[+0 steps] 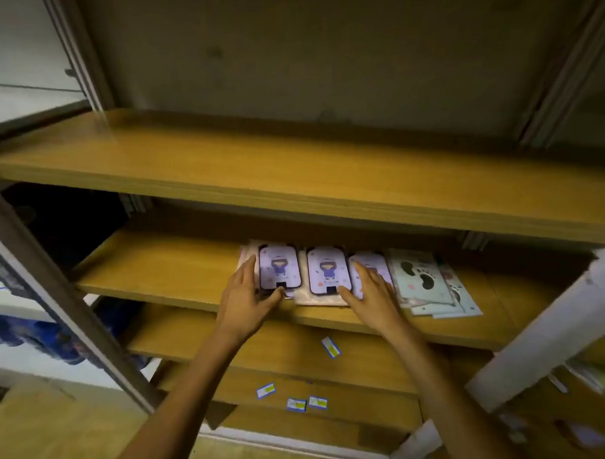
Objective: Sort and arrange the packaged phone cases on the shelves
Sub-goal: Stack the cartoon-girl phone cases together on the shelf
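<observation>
Three packaged purple phone cases with a cartoon figure lie side by side on the middle wooden shelf (165,265): a left case (279,266), a middle case (326,270) and a right case (376,265). My left hand (247,300) rests against the left case's outer edge, thumb at its lower corner. On top of the right case lies my right hand (372,290), fingers spread, thumb near the middle case's lower corner. Right of them sits a fanned stack of pale cases with black blob prints (424,280).
A bare upper shelf (292,168) overhangs the middle one. Small blue-and-yellow labels (331,346) lie scattered on the lower shelves. Grey metal uprights (67,306) frame the left side and a white post (555,327) the right. Packaged items (587,377) lie at lower right.
</observation>
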Demonstrator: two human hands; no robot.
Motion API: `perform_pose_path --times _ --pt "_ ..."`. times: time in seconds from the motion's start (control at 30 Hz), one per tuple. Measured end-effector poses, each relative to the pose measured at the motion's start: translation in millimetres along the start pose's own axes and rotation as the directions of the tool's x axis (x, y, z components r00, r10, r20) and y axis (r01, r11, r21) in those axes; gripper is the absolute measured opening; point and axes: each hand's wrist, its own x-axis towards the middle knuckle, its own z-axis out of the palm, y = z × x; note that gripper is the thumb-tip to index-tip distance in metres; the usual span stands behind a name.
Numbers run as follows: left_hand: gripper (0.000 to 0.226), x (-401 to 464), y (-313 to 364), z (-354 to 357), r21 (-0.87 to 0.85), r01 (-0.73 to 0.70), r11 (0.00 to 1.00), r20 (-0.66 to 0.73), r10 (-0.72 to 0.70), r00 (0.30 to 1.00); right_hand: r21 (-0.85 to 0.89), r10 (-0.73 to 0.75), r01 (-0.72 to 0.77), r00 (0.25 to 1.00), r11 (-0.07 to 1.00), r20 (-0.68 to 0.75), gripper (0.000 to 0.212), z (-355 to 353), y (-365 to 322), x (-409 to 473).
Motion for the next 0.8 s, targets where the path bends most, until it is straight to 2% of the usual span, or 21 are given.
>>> perform_pose_path --times 0.1,0.23,0.33,0.43,0.67,0.8 --pt "0.089 16 -12 11 0.015 0.053 0.998 0.008 -0.053 0.999 -0.065 0.056 -0.061 0.996 0.996 -0.076 0.071 9 -2 15" --pt "0.096 30 -20 28 0.107 0.074 0.991 0.008 -0.075 0.997 -0.112 0.142 -0.151 0.986 0.982 -0.084 0.082 21 -6 27" --pt "0.102 38 -20 37 0.174 0.115 0.978 -0.012 -0.115 0.993 -0.137 0.145 -0.164 0.980 0.977 -0.137 0.086 26 -8 32" --pt "0.101 42 -19 45 0.165 0.138 0.977 -0.033 -0.135 0.990 -0.152 0.140 -0.162 0.980 0.975 -0.141 0.085 29 -6 37" --pt "0.099 45 -9 44 0.010 0.142 0.990 -0.060 -0.141 0.988 0.106 0.182 -0.170 0.976 0.980 -0.120 0.076 24 -1 40" --pt "0.102 47 -2 43 -0.081 0.162 0.984 -0.020 -0.164 0.986 0.291 0.232 -0.195 0.968 0.937 -0.098 0.069 20 -3 43"
